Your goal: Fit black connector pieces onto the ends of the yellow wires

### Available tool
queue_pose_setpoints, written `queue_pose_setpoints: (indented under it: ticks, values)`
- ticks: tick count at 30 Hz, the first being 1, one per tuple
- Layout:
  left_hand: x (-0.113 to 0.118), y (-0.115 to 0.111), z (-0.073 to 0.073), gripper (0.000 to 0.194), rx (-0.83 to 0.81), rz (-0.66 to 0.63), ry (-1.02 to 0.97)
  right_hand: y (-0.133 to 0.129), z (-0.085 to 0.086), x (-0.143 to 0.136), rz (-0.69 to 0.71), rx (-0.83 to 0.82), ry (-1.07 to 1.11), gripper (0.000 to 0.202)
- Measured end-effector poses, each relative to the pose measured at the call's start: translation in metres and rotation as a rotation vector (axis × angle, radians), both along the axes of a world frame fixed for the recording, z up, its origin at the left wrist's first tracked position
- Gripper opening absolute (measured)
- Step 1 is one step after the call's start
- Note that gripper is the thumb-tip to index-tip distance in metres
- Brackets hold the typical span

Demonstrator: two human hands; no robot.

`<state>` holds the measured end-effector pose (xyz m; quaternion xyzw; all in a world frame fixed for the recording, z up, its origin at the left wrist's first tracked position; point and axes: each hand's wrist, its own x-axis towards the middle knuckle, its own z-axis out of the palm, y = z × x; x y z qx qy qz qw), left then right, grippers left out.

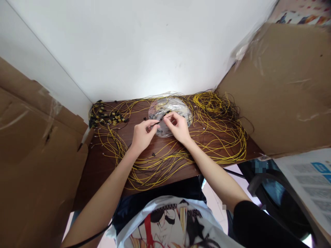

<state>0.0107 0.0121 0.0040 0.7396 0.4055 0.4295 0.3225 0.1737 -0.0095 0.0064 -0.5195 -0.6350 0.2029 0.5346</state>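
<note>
Above a clear plastic bag in the middle of the table, my two hands meet almost fingertip to fingertip. My left hand pinches a thin black piece, like a wire or slim tool, pointing right. Between thumb and forefinger of my right hand is a thin wire with a small dark tip facing the left hand. Whether the two pieces touch cannot be made out. Small dark parts lie in the bag, partly hidden by my right hand. Yellow and black wires loop below my wrists.
Wires with black connectors are heaped at the table's left end. A tangled yellow coil lies at the back right. Cardboard panels flank the brown table, with a white wall behind. A loose black part lies in front.
</note>
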Motion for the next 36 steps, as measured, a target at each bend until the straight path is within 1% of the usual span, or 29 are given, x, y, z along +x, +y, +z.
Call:
queue_pose_setpoints:
  ticks: [3, 10, 14, 18, 22, 26, 28, 33, 36]
  values:
    - [0.0003, -0.0005, 0.0002, 0.023, -0.011, 0.000, -0.009, 0.0009, -0.0009, 0.0015, -0.010, -0.017, 0.057, 0.018]
    - [-0.0002, 0.0001, -0.0010, 0.023, 0.017, 0.013, 0.017, 0.0010, -0.0003, -0.0007, 0.150, -0.055, 0.104, 0.021]
    - [-0.0001, 0.0002, -0.0014, 0.024, 0.039, 0.009, 0.034, 0.0038, -0.0025, -0.0008, 0.180, -0.075, 0.153, 0.023]
    - [-0.0010, 0.0010, -0.0015, 0.024, 0.063, 0.014, 0.062, 0.0058, -0.0032, 0.0000, 0.199, -0.104, 0.238, 0.029]
    - [-0.0016, 0.0016, -0.0013, 0.023, 0.074, 0.019, 0.045, 0.0061, -0.0034, -0.0011, 0.251, -0.097, 0.263, 0.021]
    - [-0.0008, 0.0014, -0.0006, 0.023, 0.055, 0.009, 0.032, 0.0062, -0.0031, -0.0024, 0.236, -0.098, 0.271, 0.019]
    - [-0.0003, 0.0013, -0.0002, 0.023, 0.042, -0.002, 0.026, 0.0063, -0.0021, -0.0026, 0.235, -0.130, 0.332, 0.020]
    - [0.0000, 0.0016, 0.0003, 0.023, 0.029, -0.001, 0.006, 0.0073, 0.0003, -0.0021, 0.217, -0.234, 0.645, 0.025]
    - [-0.0001, 0.0014, 0.0002, 0.023, 0.017, -0.003, -0.002, 0.0078, 0.0005, -0.0014, 0.227, -0.257, 0.770, 0.025]
